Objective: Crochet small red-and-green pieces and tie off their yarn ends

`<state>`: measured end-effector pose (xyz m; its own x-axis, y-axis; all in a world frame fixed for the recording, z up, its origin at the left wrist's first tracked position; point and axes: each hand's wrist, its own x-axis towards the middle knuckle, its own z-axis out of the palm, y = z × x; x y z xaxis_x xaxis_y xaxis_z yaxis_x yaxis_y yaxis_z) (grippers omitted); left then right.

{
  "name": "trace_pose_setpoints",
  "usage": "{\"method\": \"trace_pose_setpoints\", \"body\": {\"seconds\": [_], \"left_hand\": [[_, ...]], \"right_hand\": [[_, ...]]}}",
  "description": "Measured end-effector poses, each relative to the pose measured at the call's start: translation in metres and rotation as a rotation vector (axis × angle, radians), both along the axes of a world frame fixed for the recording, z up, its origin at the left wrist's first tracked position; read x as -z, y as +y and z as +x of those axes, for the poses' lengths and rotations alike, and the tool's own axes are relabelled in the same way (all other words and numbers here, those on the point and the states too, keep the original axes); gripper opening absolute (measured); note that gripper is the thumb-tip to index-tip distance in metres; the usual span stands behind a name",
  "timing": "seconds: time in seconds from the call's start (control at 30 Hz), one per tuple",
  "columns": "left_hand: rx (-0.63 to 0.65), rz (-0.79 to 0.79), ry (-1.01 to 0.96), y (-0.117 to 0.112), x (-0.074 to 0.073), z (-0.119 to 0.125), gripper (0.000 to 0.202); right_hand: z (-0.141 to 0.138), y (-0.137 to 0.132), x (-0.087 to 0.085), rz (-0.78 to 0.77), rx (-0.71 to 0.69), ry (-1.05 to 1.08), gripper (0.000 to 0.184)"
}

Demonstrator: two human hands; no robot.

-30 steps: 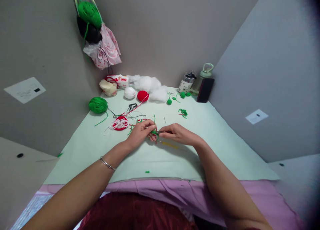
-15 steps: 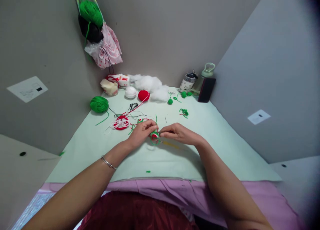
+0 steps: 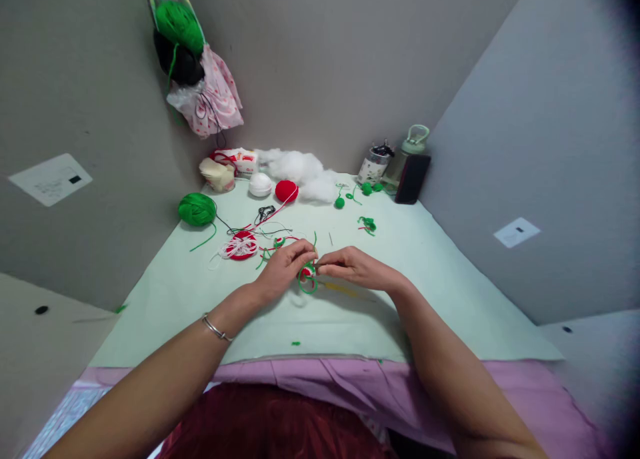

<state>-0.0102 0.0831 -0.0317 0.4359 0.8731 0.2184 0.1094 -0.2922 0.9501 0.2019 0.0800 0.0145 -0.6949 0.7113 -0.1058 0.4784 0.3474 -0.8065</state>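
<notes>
My left hand [image 3: 286, 267] is closed on a small red, white and green crochet piece [image 3: 307, 272] over the middle of the table. A loop of green yarn [image 3: 309, 290] hangs below this piece. Close on the other side, my right hand [image 3: 353, 267] is pinched shut at the edge of the piece, around something small and dark that I cannot make out. Under that hand a thin yellow-handled tool [image 3: 343, 290], like a crochet hook, lies on the mat. A second small crochet piece [image 3: 279, 242] rests just beyond my left hand.
Left of my hands are a red ball wound with white yarn [image 3: 242, 245] and a green yarn ball [image 3: 197, 209]. White stuffing [image 3: 300, 169], a red ball [image 3: 287, 191] and a white ball [image 3: 260, 185] line the back. A phone [image 3: 413, 179] leans by a bottle [image 3: 417, 139].
The crochet piece has turned slightly in my left hand, and its green yarn loop has shifted a little. Both hands stay nearly in place; the view has moved slightly.
</notes>
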Motion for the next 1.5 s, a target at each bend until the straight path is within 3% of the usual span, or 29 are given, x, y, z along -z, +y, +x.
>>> {"method": "trace_pose_setpoints", "body": {"seconds": [0.3,0.47,0.6,0.67,0.83,0.93,1.1,1.17,1.27,1.37,1.5], "left_hand": [[-0.009,0.073,0.033,-0.002,0.0,0.0,0.02],[-0.054,0.065,0.048,-0.001,0.001,0.0,0.02],[-0.139,0.015,0.071,0.001,0.004,0.0,0.021],[-0.168,0.035,0.094,0.001,0.005,0.0,0.021],[-0.191,0.126,0.108,0.001,0.007,0.0,0.018],[-0.228,0.073,0.017,0.002,0.006,-0.001,0.018],[-0.451,0.061,-0.204,0.013,-0.004,-0.013,0.02],[-0.559,0.08,-0.24,0.018,-0.008,-0.019,0.019],[-0.638,0.093,-0.235,0.022,-0.011,-0.025,0.019],[-0.574,0.064,-0.202,0.023,-0.008,-0.024,0.02],[-0.285,0.043,-0.01,0.02,-0.002,-0.019,0.036]], "right_hand": [[-0.002,-0.002,-0.001,0.008,-0.011,0.003,0.042],[0.018,0.001,-0.01,-0.052,-0.037,-0.138,0.043],[0.025,0.005,-0.009,0.133,0.176,-0.216,0.034],[0.016,0.004,-0.003,0.191,0.276,-0.128,0.03],[-0.021,-0.004,0.017,0.032,0.18,0.136,0.027],[-0.029,-0.005,0.026,0.076,0.222,0.148,0.024],[-0.018,0.008,0.021,0.154,0.608,0.371,0.023],[-0.012,0.012,0.014,0.1,0.754,0.575,0.023],[-0.006,0.013,0.004,-0.074,0.813,0.833,0.03],[-0.005,0.012,0.001,-0.231,0.758,0.91,0.033],[-0.008,0.011,0.007,-0.342,0.629,0.789,0.036]]}}
